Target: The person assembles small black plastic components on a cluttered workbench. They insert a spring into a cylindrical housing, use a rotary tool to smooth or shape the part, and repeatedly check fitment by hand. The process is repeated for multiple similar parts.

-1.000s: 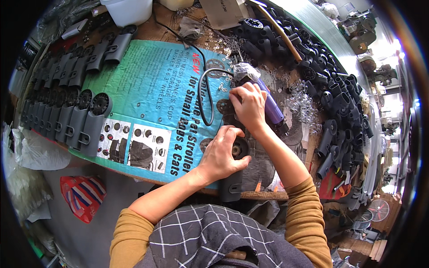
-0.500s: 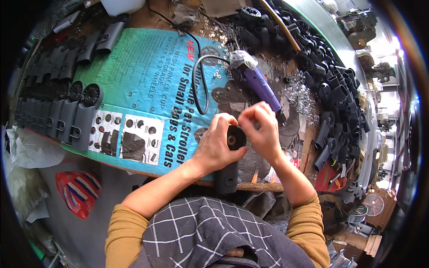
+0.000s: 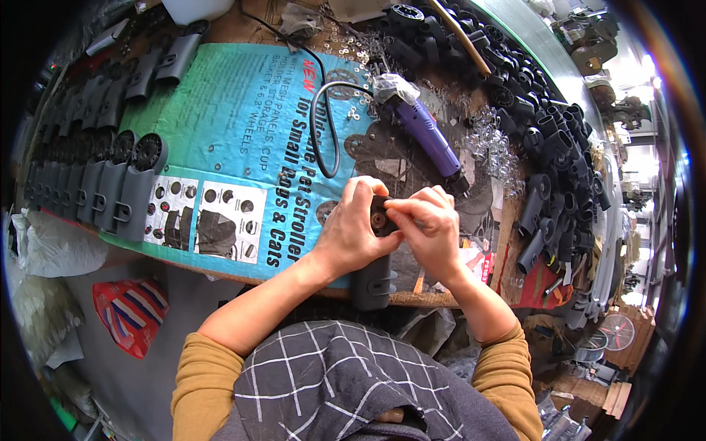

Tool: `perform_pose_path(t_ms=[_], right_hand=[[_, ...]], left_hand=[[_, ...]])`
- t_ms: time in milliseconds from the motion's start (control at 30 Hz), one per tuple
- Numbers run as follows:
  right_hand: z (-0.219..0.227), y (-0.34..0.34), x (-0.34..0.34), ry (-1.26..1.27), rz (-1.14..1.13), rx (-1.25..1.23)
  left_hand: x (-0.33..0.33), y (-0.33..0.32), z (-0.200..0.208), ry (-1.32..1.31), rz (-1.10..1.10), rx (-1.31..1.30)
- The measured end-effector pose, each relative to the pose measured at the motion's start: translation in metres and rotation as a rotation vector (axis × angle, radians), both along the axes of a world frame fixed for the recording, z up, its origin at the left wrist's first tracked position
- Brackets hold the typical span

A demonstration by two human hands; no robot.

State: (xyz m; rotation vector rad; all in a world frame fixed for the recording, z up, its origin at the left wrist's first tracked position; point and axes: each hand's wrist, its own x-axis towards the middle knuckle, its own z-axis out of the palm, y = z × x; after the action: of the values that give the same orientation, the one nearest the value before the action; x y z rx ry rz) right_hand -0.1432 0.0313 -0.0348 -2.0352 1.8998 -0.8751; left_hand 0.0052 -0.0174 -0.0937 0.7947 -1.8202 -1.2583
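Observation:
My left hand (image 3: 348, 234) is wrapped round the round upper end of a dark grey plastic fitting (image 3: 371, 285), whose flat body hangs down past the table's front edge. The round end faces up, and a small brass-coloured centre shows in its recess. Thumb and forefinger of my right hand (image 3: 429, 229) are pinched together over the right rim of that recess; whatever is between them is too small or hidden to make out. Just beyond my hands lies a purple power screwdriver (image 3: 426, 136), its rear wrapped in clear plastic and its tip toward my right hand.
Similar fittings with round ends (image 3: 136, 197) stand in rows at the left. Black plastic parts (image 3: 555, 162) are heaped along the right, beside loose metal screws (image 3: 491, 147). Small washers (image 3: 354, 103) are scattered at the back. A black cable (image 3: 315, 121) loops over the printed blue sheet (image 3: 228, 110).
My right fingertips have moved left and closed in over the recess of the fitting. The left hand keeps its grip, and the fitting's round end appears slightly turned.

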Motion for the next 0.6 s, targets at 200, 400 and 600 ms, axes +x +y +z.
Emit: perform_pose_path(t_ms=[200,400,600], right_hand=[[-0.026,-0.073,-0.017,0.3,-0.127,-0.151],[-0.045,-0.102,-0.017,0.374,-0.106,-0.079],[-0.05,-0.118,-0.02,0.569,-0.154,-0.15]], left_hand=[[0.001,-0.001,0.0,-0.018,-0.01,-0.063],[0.001,-0.001,0.0,-0.007,-0.01,-0.068],[0.001,0.0,-0.002,-0.008,-0.03,0.013]])
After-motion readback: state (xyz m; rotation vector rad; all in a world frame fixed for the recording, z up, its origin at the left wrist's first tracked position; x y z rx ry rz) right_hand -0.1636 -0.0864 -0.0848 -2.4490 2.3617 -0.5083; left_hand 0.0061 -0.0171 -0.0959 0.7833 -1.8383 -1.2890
